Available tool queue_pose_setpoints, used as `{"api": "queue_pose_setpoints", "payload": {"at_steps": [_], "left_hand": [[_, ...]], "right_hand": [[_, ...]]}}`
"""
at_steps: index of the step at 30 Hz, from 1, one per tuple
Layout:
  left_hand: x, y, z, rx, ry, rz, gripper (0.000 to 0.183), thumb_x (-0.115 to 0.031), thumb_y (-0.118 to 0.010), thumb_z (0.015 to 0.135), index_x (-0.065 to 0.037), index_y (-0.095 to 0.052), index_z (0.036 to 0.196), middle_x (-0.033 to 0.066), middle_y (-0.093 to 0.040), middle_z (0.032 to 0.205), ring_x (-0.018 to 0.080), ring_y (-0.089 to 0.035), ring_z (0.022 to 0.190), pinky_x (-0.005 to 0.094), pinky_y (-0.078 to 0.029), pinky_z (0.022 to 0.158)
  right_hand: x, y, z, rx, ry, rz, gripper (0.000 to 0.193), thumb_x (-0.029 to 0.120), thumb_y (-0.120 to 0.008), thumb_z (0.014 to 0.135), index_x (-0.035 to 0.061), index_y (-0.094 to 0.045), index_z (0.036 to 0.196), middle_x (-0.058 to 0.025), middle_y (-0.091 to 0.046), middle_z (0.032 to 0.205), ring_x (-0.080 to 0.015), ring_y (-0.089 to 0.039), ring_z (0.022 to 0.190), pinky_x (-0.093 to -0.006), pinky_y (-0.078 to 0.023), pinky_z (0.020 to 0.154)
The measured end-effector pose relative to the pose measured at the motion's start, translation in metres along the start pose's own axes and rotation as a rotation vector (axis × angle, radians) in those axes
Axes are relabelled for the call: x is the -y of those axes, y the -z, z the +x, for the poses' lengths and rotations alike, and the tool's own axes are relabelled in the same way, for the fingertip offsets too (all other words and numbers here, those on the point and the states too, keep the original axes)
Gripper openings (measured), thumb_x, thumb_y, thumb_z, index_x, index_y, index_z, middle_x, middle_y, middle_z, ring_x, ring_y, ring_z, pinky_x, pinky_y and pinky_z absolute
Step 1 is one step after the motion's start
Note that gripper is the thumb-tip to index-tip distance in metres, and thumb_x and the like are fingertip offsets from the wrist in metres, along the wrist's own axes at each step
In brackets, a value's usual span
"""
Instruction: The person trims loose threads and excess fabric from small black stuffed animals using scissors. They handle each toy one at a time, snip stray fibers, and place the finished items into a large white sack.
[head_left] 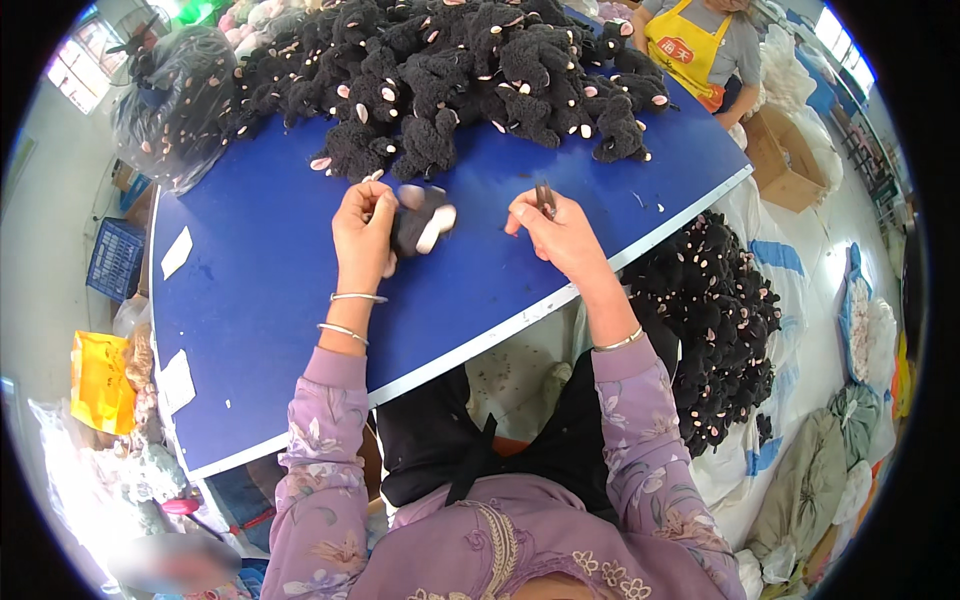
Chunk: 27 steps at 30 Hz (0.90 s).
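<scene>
Just right of the fingers of the left hand (360, 228), in the head view, a black toy (411, 229) is blurring above the table (300, 290). Those fingers are pinching its left edge. Well to its right, the right hand (562, 238) is curling its fingers around a small tool (545, 199). Beyond both hands' fingers, a pile (430, 72) is spreading. The toy is probably weighing little and yielding softly; its plush body seems a surer hold than its small feet.
</scene>
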<state>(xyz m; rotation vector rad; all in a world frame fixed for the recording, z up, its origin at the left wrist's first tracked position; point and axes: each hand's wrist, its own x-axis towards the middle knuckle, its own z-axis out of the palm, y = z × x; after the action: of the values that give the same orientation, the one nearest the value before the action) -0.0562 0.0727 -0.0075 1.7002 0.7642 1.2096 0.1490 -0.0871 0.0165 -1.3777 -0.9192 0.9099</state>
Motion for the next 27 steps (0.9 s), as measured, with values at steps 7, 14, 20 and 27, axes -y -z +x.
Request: {"api": "queue_pose_setpoints", "payload": {"at_steps": [7,14,20,27], "left_hand": [[-0.011,-0.035,-0.034,0.210,0.135,0.022,0.010,-0.011,-0.063,0.088,0.000,-0.062,0.088,0.0004,-0.062,0.076,0.0070,-0.057,0.067,0.0233,-0.048,0.061],[-0.018,-0.038,-0.040,0.297,-0.068,0.344,0.012,-0.012,-0.059,0.090,0.000,-0.063,0.091,0.0007,-0.063,0.077,0.0069,-0.056,0.070,0.0238,-0.048,0.065],[-0.027,-0.031,-0.037,0.405,0.233,-0.055,0.019,-0.018,-0.056,0.093,0.000,-0.062,0.097,0.0020,-0.064,0.083,0.0085,-0.056,0.073,0.0227,-0.047,0.068],[-0.059,-0.035,-0.052,0.755,-0.282,0.541,0.073,-0.027,-0.078,0.065,-0.003,-0.049,0.128,0.0154,-0.058,0.110,0.0311,-0.054,0.102,0.0369,-0.045,0.091]], "right_hand": [[-0.008,-0.020,-0.007,0.161,0.140,-0.269,0.043,0.021,-0.071,0.082,-0.0001,-0.055,0.116,-0.0040,-0.062,0.106,-0.0083,-0.054,0.086,-0.0227,-0.044,0.071],[0.002,-0.026,-0.015,0.264,0.152,-0.624,0.041,0.035,-0.070,0.080,-0.0001,-0.063,0.100,-0.0113,-0.065,0.078,-0.0245,-0.062,0.069,-0.0342,-0.049,0.066],[-0.016,-0.024,-0.005,-0.028,0.156,-0.306,0.022,0.020,-0.065,0.086,-0.0016,-0.062,0.085,-0.0049,-0.060,0.069,-0.0114,-0.054,0.063,-0.0282,-0.044,0.060],[-0.014,-0.004,0.007,-0.323,0.087,-0.099,0.019,0.019,-0.065,0.087,-0.0002,-0.062,0.086,0.0011,-0.056,0.068,-0.0053,-0.050,0.065,-0.0236,-0.042,0.059]]}}
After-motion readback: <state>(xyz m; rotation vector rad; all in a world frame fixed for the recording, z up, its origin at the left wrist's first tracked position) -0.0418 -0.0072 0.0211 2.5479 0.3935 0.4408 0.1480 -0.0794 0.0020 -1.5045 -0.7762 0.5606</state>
